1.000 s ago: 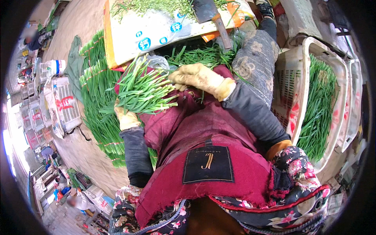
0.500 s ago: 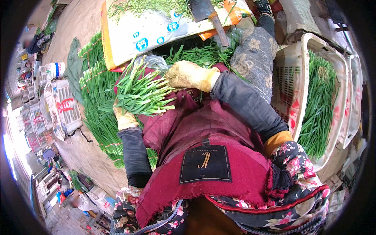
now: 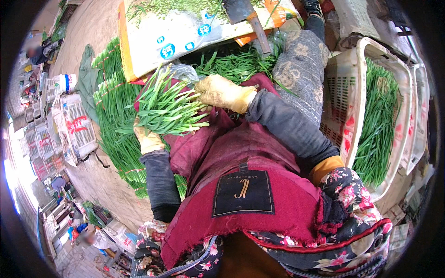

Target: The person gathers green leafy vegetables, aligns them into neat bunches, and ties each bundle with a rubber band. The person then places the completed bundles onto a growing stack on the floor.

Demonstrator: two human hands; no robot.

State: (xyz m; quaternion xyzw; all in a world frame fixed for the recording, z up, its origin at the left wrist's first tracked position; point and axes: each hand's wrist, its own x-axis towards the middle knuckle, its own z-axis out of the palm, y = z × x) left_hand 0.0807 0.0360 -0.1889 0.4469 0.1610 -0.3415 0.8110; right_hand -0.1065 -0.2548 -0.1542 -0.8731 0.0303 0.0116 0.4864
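Gloved left hand [image 3: 147, 139] and right hand [image 3: 222, 92], gripping chive bundle [image 3: 169, 107]

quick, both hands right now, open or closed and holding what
Left hand: closed under the bundle of long green chive-like leaves.
Right hand: closed on the same bundle.

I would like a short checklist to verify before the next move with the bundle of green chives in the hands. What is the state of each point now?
1. Left hand under the bundle of chives: ok, the glove supports it from below.
2. Right hand on the bundle: ok, the glove presses its top side.
3. Stalks aligned: not ok, the tips fan out to several sides.
4. Bundle tied: cannot tell, no band shows.
5. Cleaver away from the hands: ok, it lies on the board beyond the bundle.
6. Crate has room: cannot tell, chives already fill much of it.
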